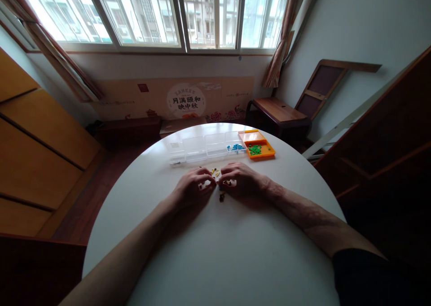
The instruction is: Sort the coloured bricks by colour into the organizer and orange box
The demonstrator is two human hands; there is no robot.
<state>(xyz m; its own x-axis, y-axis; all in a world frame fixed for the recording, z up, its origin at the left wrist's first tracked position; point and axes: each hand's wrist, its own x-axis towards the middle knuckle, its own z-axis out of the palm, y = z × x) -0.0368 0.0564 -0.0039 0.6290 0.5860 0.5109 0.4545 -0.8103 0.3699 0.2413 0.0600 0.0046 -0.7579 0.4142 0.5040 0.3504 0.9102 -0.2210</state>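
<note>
Here, a round white table (pixel 235 256) fills the lower part of the view, and its surface is smooth and pale. Behind it there is a wide window (pixel 148 16) with bars outside, a striped curtain (pixel 274 68) at its right end, and below it a printed panel (pixel 218 93) with Chinese characters. A wooden seat (pixel 278 110) stands at the far right of the table, and yellow-brown cabinet doors (pixel 37 144) are at the left. On the far part of the table lies a clear plastic case (pixel 195 150) with blue pieces (pixel 236 148) in its right compartment; just beside it is an orange tray (pixel 268 154), which holds green pieces (pixel 255 150). Nearer, the left hand (pixel 191 182) and the right hand (pixel 240 177) are bent toward each other, with narrow gaps between thumb and fingers; whether they pinch something, I cannot tell. The small yellow pieces (pixel 215 172) lie just beyond the fingertips, between the two hands, while some dark pieces (pixel 221 197) are on the near side, just below the right hand's fingertips.
</note>
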